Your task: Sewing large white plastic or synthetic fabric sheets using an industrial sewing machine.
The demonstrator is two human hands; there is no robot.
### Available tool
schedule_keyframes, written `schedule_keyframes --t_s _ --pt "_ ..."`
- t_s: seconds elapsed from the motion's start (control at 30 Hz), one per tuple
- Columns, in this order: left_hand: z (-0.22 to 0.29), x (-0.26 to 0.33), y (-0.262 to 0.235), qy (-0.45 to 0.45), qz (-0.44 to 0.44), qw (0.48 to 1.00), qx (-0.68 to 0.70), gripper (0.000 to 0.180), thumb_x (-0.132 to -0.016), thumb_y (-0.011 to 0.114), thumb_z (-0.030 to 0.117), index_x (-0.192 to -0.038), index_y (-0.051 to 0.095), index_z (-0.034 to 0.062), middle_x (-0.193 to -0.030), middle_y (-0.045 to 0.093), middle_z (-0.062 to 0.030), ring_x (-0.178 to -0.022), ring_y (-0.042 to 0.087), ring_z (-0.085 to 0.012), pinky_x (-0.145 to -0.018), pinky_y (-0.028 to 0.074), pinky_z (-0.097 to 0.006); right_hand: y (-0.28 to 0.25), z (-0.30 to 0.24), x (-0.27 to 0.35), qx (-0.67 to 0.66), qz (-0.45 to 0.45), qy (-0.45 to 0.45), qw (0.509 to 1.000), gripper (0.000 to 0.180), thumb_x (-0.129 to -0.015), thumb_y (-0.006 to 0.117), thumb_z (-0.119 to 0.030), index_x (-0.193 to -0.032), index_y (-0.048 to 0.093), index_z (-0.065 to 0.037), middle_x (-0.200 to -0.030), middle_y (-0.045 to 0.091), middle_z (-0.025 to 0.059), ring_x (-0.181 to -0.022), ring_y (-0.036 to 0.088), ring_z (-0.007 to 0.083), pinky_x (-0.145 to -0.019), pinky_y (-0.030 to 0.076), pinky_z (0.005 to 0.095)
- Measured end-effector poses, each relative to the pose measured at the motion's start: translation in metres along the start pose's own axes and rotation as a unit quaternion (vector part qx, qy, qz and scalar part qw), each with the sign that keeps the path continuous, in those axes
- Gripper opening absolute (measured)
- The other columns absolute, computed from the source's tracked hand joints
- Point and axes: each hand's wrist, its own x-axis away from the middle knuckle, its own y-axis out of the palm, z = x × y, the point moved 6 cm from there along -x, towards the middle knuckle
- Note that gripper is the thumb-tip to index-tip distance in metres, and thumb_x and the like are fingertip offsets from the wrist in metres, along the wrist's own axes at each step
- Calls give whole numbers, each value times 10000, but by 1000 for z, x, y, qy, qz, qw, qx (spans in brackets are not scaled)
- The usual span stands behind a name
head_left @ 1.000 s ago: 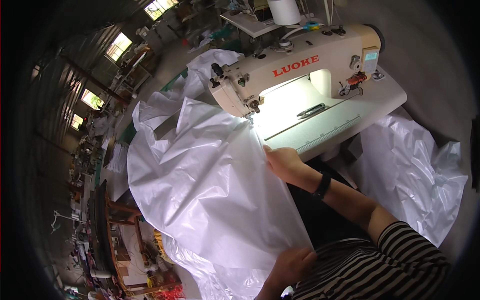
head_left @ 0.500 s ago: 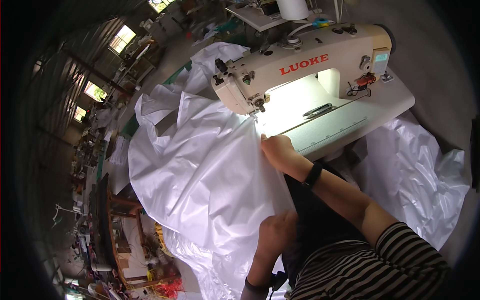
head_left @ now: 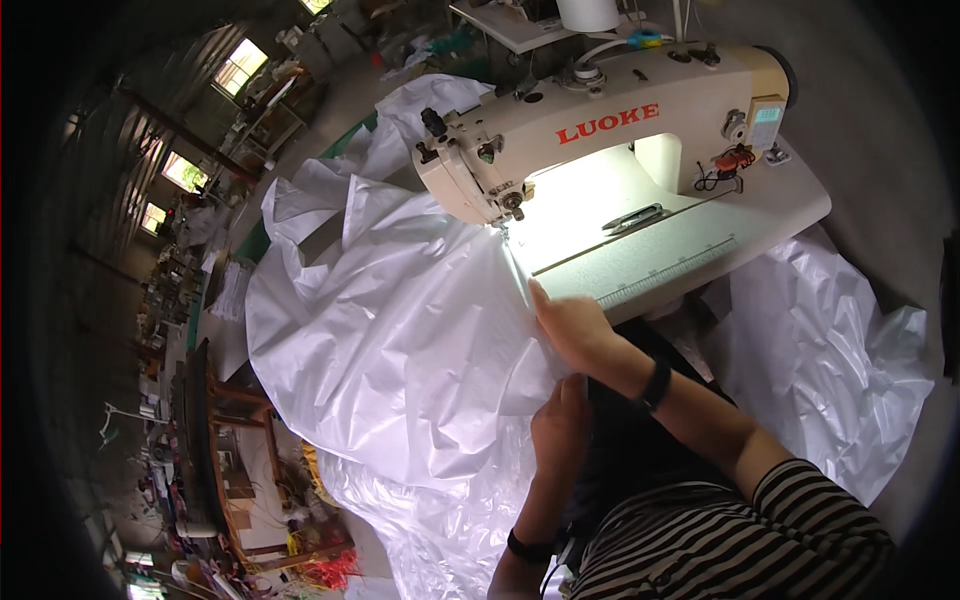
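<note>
A large sheet of shiny white plastic-like fabric (head_left: 400,330) spreads over the left of the sewing table and drapes toward me. Its right edge runs up under the needle area of a cream sewing machine (head_left: 600,122), lit by the machine's lamp. My right hand (head_left: 580,330) pinches that edge a little below the needle, with the index finger lying along it. Lower down, my left hand (head_left: 561,420) is closed on the same edge, close beneath the right hand. Its fingertips are partly hidden by the fold.
Thread snips (head_left: 633,219) lie on the machine bed (head_left: 700,235). More white sheeting (head_left: 820,350) hangs at the right of the table. A white thread cone (head_left: 588,14) stands behind the machine. To the left are a wooden frame (head_left: 225,470) and red scraps (head_left: 330,570).
My left hand has moved up along the fabric edge, nearer the right hand. The right hand has shifted slightly down and right, away from the needle.
</note>
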Motion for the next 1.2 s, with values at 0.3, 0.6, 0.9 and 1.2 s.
schedule_keyframes --t_s 0.3,0.6,0.9,1.2 --pt "-57 92 -7 -119 127 984 -44 270 -801 714 107 -1060 667 48 -943 679 -131 -871 669 -310 -789 530 -392 -15 10 90 -138 67 -29 988 471 -907 571 -111 -1346 486 35 -652 629 149 -575 649 309 -532 520 407" --pt "-186 142 91 -319 20 937 142 518 -871 710 294 -1231 576 -53 -1141 647 -239 -1055 623 -367 -923 482 -428 -5 -5 101 -66 65 -45 995 582 -829 627 -63 -1380 461 25 -639 623 106 -540 648 266 -480 512 357" --pt "-197 115 -6 -281 140 936 161 341 -892 675 162 -1148 646 -60 -1118 694 -151 -999 660 -293 -899 514 -386 6 -13 58 -35 60 -45 997 606 -809 615 -73 -1360 424 91 -607 616 85 -501 626 245 -458 483 355" --pt "-244 142 129 -442 89 872 192 366 -920 609 194 -1166 603 -78 -1156 625 -280 -1104 592 -411 -979 454 -464 4 0 41 -66 77 -39 994 529 -850 576 -86 -1351 467 45 -638 628 98 -597 659 265 -498 504 378"
